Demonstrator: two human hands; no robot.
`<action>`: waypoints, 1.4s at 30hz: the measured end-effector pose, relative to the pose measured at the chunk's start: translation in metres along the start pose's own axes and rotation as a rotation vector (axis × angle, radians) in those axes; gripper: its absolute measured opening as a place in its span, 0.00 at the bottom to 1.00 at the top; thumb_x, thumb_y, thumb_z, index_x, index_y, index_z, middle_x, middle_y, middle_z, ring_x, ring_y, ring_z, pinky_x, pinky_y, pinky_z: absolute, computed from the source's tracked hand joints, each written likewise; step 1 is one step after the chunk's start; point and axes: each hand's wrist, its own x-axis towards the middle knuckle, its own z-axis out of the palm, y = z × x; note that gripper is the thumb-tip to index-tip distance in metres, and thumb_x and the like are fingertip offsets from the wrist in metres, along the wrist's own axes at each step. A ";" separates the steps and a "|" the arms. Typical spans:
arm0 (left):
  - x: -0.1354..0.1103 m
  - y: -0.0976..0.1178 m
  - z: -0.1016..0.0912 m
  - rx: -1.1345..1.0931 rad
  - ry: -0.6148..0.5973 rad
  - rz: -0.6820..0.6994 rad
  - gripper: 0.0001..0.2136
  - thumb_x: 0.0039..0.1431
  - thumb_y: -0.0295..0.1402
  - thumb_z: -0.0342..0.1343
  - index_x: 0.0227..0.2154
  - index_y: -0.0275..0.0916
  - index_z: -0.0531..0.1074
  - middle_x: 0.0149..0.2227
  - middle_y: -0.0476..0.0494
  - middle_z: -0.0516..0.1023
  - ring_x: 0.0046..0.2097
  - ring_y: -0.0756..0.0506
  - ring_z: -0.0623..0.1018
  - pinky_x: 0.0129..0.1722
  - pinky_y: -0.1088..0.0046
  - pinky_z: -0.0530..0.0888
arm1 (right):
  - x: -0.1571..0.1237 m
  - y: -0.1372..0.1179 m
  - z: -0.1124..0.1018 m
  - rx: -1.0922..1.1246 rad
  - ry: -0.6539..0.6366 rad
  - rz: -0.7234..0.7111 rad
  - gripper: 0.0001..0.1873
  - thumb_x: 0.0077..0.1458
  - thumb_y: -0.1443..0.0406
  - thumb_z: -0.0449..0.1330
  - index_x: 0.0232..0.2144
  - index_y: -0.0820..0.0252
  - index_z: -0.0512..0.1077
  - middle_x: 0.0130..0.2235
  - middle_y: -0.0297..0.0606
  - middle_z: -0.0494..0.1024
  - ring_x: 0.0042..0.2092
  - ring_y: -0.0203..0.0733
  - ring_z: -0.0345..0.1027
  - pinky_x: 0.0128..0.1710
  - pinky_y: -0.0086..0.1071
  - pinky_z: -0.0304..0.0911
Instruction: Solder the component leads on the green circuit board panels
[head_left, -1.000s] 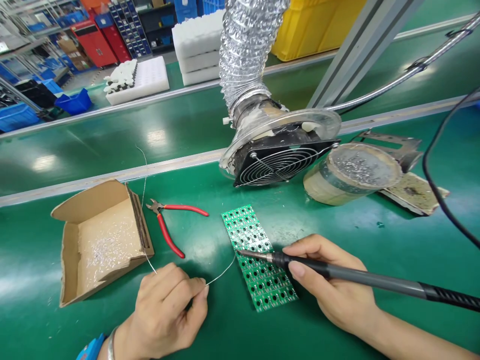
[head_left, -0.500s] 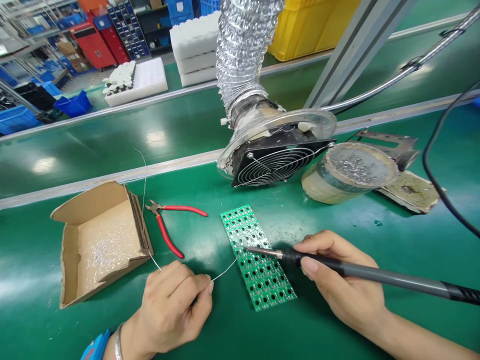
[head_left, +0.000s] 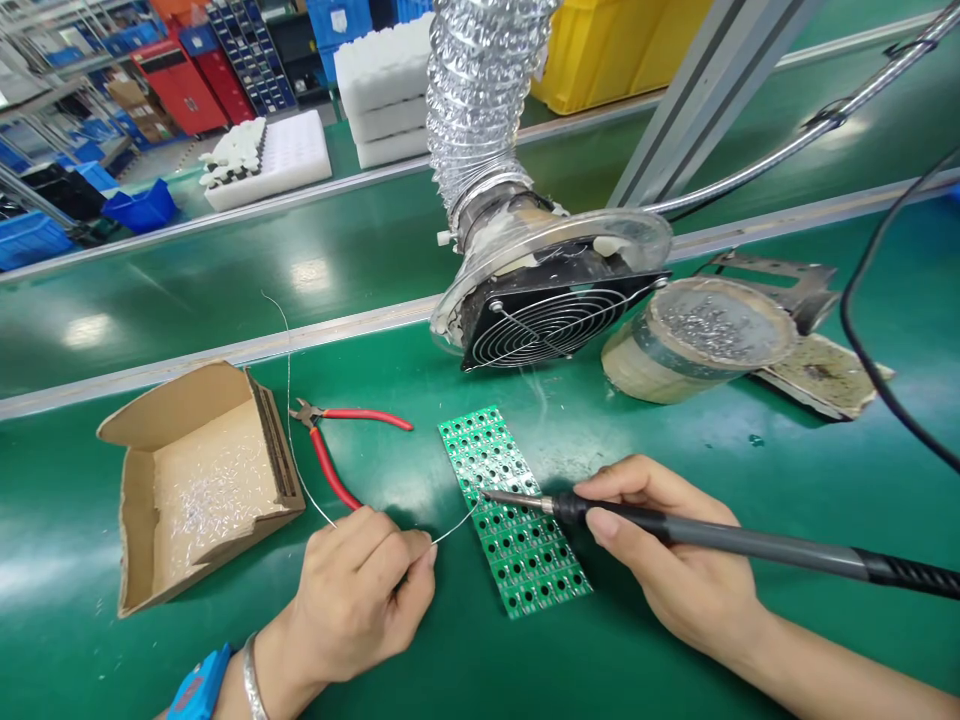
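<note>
Right hand (head_left: 675, 545) closed pen-fashion round a soldering iron (head_left: 787, 553), its tip down over the middle rows of a green circuit board (head_left: 517, 535). Left hand (head_left: 367, 590) pinching a thin wire (head_left: 456, 527), one end running to the board beside the iron tip; contact between them too fine to confirm. Wire's other length passes the right edge of a cardboard box (head_left: 135, 530) holding small silvery scraps.

Progress, as judged: part-way. Bright metallic spots show over much of the board, though glare hides which joints are finished. Tip sits about mid-panel, so rows above or below may remain; cannot tell which. Board in one piece, flat between the hands.

Surface (head_left: 465, 675): glossy green, light reflections. Red-handled cutters (head_left: 328, 462) lie open, one handle partly hidden behind the left hand. Beyond the board, a fan (head_left: 555, 325) under a silver duct (head_left: 480, 100). Right of that, a tub (head_left: 649, 370) topped with metallic bits.

Room: red cabinet (head_left: 180, 90), stacked white foam (head_left: 386, 95), yellow bin (head_left: 615, 50), cluttered shelving far left.
</note>
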 end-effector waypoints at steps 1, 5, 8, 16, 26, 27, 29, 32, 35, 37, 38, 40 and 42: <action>0.001 0.000 0.000 0.000 -0.001 -0.001 0.05 0.55 0.21 0.58 0.32 0.36 0.71 0.24 0.49 0.74 0.24 0.52 0.69 0.23 0.74 0.65 | 0.000 0.000 0.000 0.018 0.005 0.006 0.01 0.54 0.67 0.61 0.31 0.56 0.74 0.21 0.31 0.71 0.21 0.35 0.61 0.20 0.28 0.59; 0.004 0.005 -0.001 0.015 0.013 -0.011 0.05 0.55 0.21 0.58 0.32 0.37 0.72 0.23 0.49 0.74 0.23 0.52 0.69 0.23 0.74 0.65 | -0.002 0.004 -0.002 0.160 0.059 0.052 0.03 0.55 0.63 0.63 0.31 0.56 0.74 0.21 0.32 0.70 0.21 0.35 0.60 0.19 0.28 0.56; 0.006 0.007 0.000 0.025 0.004 -0.008 0.04 0.57 0.22 0.58 0.33 0.37 0.72 0.23 0.49 0.73 0.23 0.51 0.69 0.23 0.74 0.64 | -0.001 0.007 -0.004 0.245 0.096 0.098 0.05 0.54 0.62 0.64 0.31 0.56 0.75 0.22 0.33 0.71 0.21 0.35 0.60 0.19 0.28 0.53; 0.008 0.006 0.004 0.042 -0.032 -0.006 0.03 0.58 0.24 0.58 0.34 0.36 0.72 0.24 0.50 0.70 0.24 0.51 0.69 0.23 0.74 0.65 | 0.001 0.006 -0.003 0.231 0.071 0.096 0.04 0.54 0.63 0.63 0.31 0.56 0.75 0.20 0.31 0.69 0.21 0.34 0.57 0.18 0.27 0.51; 0.007 0.003 0.009 0.060 -0.051 -0.002 0.02 0.60 0.25 0.57 0.35 0.36 0.72 0.25 0.50 0.71 0.26 0.51 0.70 0.25 0.74 0.66 | -0.001 0.004 -0.004 0.236 0.075 0.116 0.04 0.53 0.62 0.64 0.30 0.56 0.75 0.20 0.31 0.69 0.20 0.34 0.58 0.18 0.28 0.52; 0.006 0.004 0.007 0.055 -0.051 -0.006 0.02 0.59 0.25 0.57 0.35 0.36 0.73 0.25 0.49 0.72 0.26 0.51 0.70 0.25 0.74 0.66 | -0.001 0.005 -0.006 0.256 0.085 0.130 0.05 0.53 0.61 0.65 0.30 0.56 0.75 0.21 0.32 0.70 0.21 0.35 0.59 0.18 0.29 0.52; 0.008 0.007 0.004 0.028 -0.054 -0.024 0.02 0.59 0.25 0.57 0.35 0.36 0.72 0.25 0.49 0.71 0.26 0.51 0.70 0.24 0.74 0.66 | 0.000 0.007 -0.009 0.296 0.108 0.150 0.06 0.52 0.61 0.65 0.30 0.57 0.75 0.21 0.33 0.70 0.21 0.35 0.59 0.19 0.29 0.53; 0.016 0.017 -0.001 -0.016 -0.056 -0.050 0.02 0.60 0.25 0.56 0.34 0.37 0.72 0.25 0.50 0.71 0.25 0.52 0.69 0.24 0.75 0.66 | 0.001 0.011 -0.015 0.365 0.102 0.170 0.06 0.54 0.61 0.64 0.32 0.57 0.75 0.19 0.30 0.67 0.20 0.33 0.56 0.19 0.27 0.53; 0.028 0.028 0.002 -0.015 -0.045 -0.036 0.04 0.59 0.24 0.55 0.30 0.37 0.72 0.23 0.50 0.70 0.24 0.51 0.67 0.23 0.74 0.64 | 0.003 0.014 -0.019 0.399 0.093 0.176 0.06 0.55 0.61 0.64 0.32 0.57 0.74 0.17 0.28 0.64 0.19 0.32 0.55 0.18 0.26 0.53; 0.034 0.031 0.007 0.010 -0.028 -0.017 0.05 0.58 0.24 0.55 0.28 0.38 0.71 0.22 0.51 0.69 0.24 0.51 0.66 0.22 0.73 0.63 | 0.003 0.016 -0.019 0.393 0.107 0.170 0.06 0.55 0.61 0.64 0.32 0.58 0.74 0.17 0.28 0.64 0.18 0.32 0.55 0.18 0.26 0.53; 0.035 0.032 0.009 0.023 -0.017 -0.012 0.05 0.58 0.24 0.55 0.28 0.38 0.71 0.22 0.51 0.69 0.23 0.51 0.65 0.22 0.73 0.62 | 0.002 0.017 -0.019 0.381 0.114 0.165 0.06 0.55 0.61 0.64 0.32 0.58 0.74 0.17 0.28 0.64 0.19 0.32 0.55 0.18 0.26 0.53; 0.035 0.030 0.014 0.042 -0.001 -0.014 0.06 0.58 0.24 0.56 0.27 0.38 0.71 0.22 0.50 0.69 0.24 0.51 0.65 0.22 0.72 0.61 | 0.001 0.018 -0.018 0.337 0.119 0.158 0.07 0.54 0.61 0.64 0.32 0.58 0.75 0.18 0.28 0.65 0.19 0.33 0.56 0.19 0.28 0.53; 0.033 0.026 0.016 0.049 0.001 -0.021 0.05 0.58 0.23 0.56 0.27 0.37 0.71 0.22 0.50 0.69 0.24 0.51 0.66 0.23 0.72 0.61 | 0.000 0.017 -0.017 0.280 0.109 0.145 0.07 0.54 0.61 0.64 0.32 0.58 0.75 0.18 0.29 0.65 0.20 0.33 0.56 0.19 0.28 0.53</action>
